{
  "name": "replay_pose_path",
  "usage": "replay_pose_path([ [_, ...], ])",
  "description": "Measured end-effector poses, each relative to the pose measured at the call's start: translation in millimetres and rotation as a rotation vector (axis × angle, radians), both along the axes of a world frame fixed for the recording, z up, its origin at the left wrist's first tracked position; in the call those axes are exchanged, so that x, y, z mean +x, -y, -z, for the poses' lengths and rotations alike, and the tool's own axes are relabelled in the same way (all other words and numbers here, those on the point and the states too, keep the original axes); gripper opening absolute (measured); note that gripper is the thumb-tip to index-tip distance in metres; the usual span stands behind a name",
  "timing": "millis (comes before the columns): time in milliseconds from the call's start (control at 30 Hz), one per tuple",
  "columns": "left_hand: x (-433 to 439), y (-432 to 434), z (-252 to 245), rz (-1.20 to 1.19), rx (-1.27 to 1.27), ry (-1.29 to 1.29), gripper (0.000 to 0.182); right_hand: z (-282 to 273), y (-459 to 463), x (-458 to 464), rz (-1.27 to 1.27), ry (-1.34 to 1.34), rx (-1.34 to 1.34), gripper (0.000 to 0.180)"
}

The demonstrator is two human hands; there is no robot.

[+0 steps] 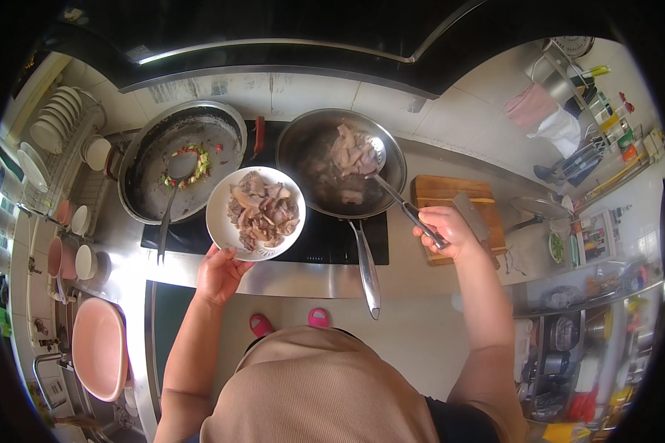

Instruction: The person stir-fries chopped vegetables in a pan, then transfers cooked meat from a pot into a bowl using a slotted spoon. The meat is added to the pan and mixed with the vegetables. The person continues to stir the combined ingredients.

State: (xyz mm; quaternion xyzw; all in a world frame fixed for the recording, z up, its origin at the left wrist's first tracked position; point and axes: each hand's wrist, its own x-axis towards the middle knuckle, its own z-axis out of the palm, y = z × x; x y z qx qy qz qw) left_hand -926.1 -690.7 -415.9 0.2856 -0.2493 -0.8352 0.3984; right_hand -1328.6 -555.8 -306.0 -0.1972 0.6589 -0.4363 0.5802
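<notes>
My left hand (221, 274) grips the near rim of a white plate (217, 213) that bears a heap of sliced cooked meat (263, 209). It is held above the cooktop, between two pans. In my right hand (443, 231) is the handle of a metal skimmer (394, 194); its bowl carries more meat slices (354, 152) over the right frying pan (310, 191). Dark liquid and some meat lie in that pan. At the left, a large pan (144, 191) contains chopped garlic and red and green pieces (202, 160), with a spatula (180, 169) resting among them.
The right pan's long handle (368, 271) juts over the counter edge. A wooden cutting board (429, 191) with a cleaver (471, 216) lies at the right. Dish racks (88, 194) and a pink basin (98, 349) stand at the left. The range hood (282, 50) spans the top.
</notes>
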Motion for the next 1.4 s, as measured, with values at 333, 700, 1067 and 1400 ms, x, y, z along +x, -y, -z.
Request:
replay_pose_path([
  [333,-10.9,4.2,1.2,0.021,0.041,-0.011,0.037,-18.5,-14.5,21.8,0.007,-0.012,-0.002,0.014],
  [700,-80.2,27.1,-18.3,0.060,0.032,-0.022,0.031,-71.6,-45.7,92.2,-0.242,-0.091,-0.127,0.020],
  [1067,-109.6,28.1,-20.2,0.034,0.029,-0.061,0.025,-41.3,-64.1,101.8,-0.381,-1.027,-0.250,0.044],
  [1400,-120.1,29.5,-9.4,0.102,0.042,-0.109,0.032,-19.2,-57.3,78.8,-0.239,-1.260,-0.448,0.045],
])
